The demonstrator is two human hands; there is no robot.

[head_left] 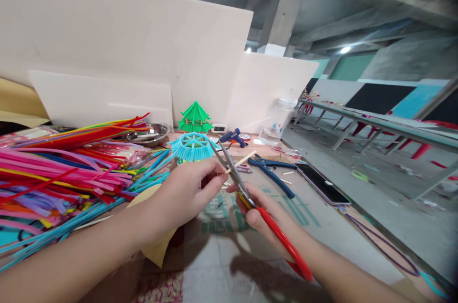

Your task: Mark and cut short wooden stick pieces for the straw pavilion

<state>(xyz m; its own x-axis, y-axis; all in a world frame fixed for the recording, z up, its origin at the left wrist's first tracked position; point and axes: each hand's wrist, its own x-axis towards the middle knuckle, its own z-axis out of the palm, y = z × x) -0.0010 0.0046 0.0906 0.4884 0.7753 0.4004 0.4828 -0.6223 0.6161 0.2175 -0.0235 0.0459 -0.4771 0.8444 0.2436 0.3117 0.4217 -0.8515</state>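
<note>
Your left hand (198, 183) pinches a thin wooden stick (246, 159) with thumb and fingertips closed on it, its far end pointing up to the right over the table (229, 269). Your right hand (263, 212) has its fingers curled around the red-handled scissors (282, 241), whose slightly parted blades cross the stick just beside your left fingertips. Beyond your hands stands a green-and-blue tiered model (195, 119); blue cutters (274, 179) lie to the right, colourful fuzzy stems (64, 174) to the left.
</note>
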